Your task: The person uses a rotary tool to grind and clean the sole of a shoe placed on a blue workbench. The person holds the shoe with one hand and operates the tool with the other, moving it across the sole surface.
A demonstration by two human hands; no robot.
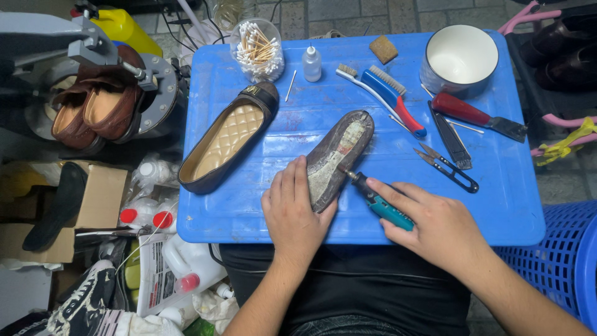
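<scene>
the left hand point(292, 208) lies nearest, palm down with fingers pressed together over the heel end of a worn brown shoe turned sole up point(339, 155), pinning it to the blue plastic tray surface point(497, 205). the right hand point(435, 224), just right of that shoe, is wrapped around a slim teal rotary tool point(379, 202) in a pen-like grip, its dark tip touching the grey, scuffed sole near the middle. to do this well, it seems wise to hold the shoe firmly flat, let the tip work lightly along the sole, and keep the left fingers clear of the bit, which sits close to them.

left of the upturned shoe rests its mate, a dark flat shoe with a quilted tan insole point(227, 140). beyond the shoe stand a clear jar of cotton swabs point(257, 50), a small white dropper bottle point(311, 63) and a blue-and-red brush point(395, 99). right of the shoe lie black thread snips point(449, 168), a red-handled scraper point(479, 117) and a white enamel bowl point(460, 57). the snips lie nearest the right hand, though nothing blocks the sole itself.
</scene>
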